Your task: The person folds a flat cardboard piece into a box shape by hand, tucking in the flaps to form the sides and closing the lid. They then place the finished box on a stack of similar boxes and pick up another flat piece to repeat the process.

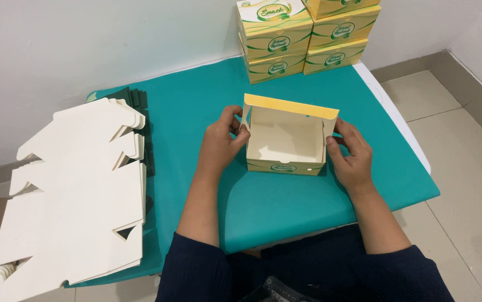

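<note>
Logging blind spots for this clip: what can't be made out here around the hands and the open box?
All in the head view:
- Left hand: fingertips hidden behind the open box side flap.
- Right hand: fingertip contact hidden by the box wall.
- Finished boxes: stack top cut off by the frame edge.
- Flat blanks: lower ones covered by upper sheets, count unclear.

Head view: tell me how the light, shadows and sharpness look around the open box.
Head view: soft, even light with no glare; the open box throws a faint shadow on the green cloth; left hand and right hand are sharp at its sides; flat cardboard sheets look bright but not blown out.
</note>
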